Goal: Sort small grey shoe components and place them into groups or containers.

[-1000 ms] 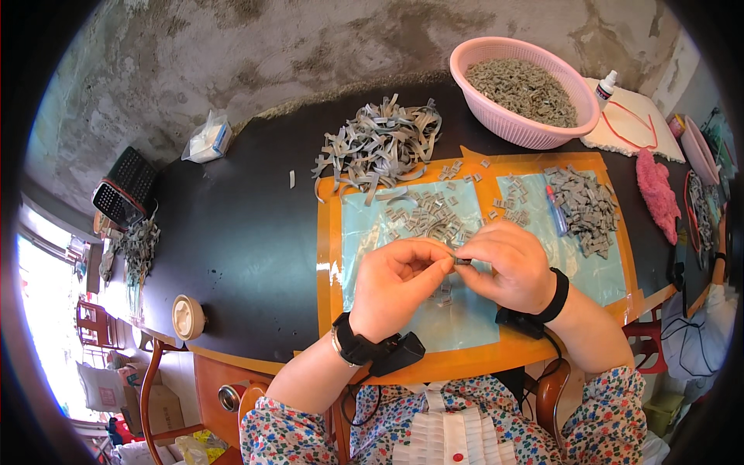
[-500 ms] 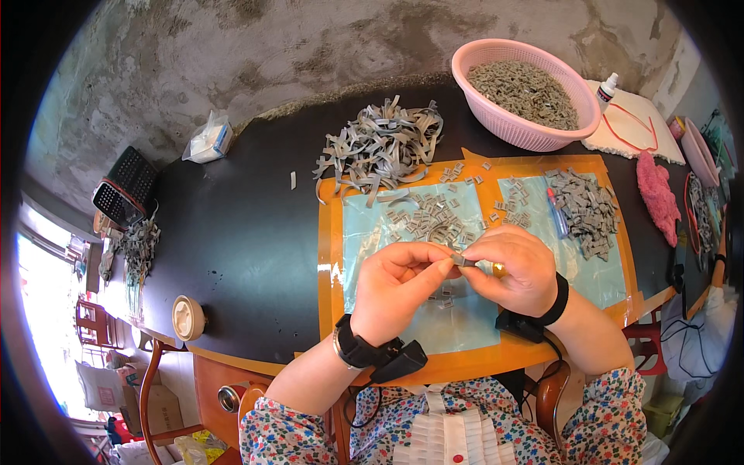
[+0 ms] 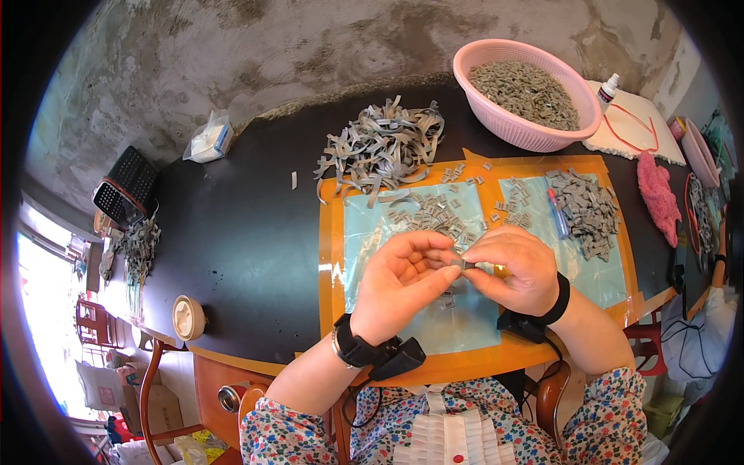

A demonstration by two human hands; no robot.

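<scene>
In the head view, the right hand (image 3: 515, 267) has thumb and forefinger pinched together on a small, flat grey piece (image 3: 466, 264), held above a shiny light-blue sheet (image 3: 473, 333) that is bordered with orange tape (image 3: 434, 370) on the black tabletop (image 3: 240, 232). The left hand (image 3: 391, 291) is loosely curled, its thumb tip right beside the piece's left end (whether it also grips the piece, I cannot tell). Beyond the fingers lies a loose scatter of small grey rectangular clips (image 3: 430, 213); a denser heap of similar grey parts (image 3: 587, 213) sits to the right, and a tangle of flat grey strips (image 3: 384, 147) farther back. The piece looks tiny and seems held by the fingertips alone, so a slack pinch or uneven push from the left thumb could flip it loose. Dropped, it would probably be hard to pick out among its lookalikes. A dangling black cable (image 3: 556, 353) near the right wrist could also snag if that arm swung wide.
</scene>
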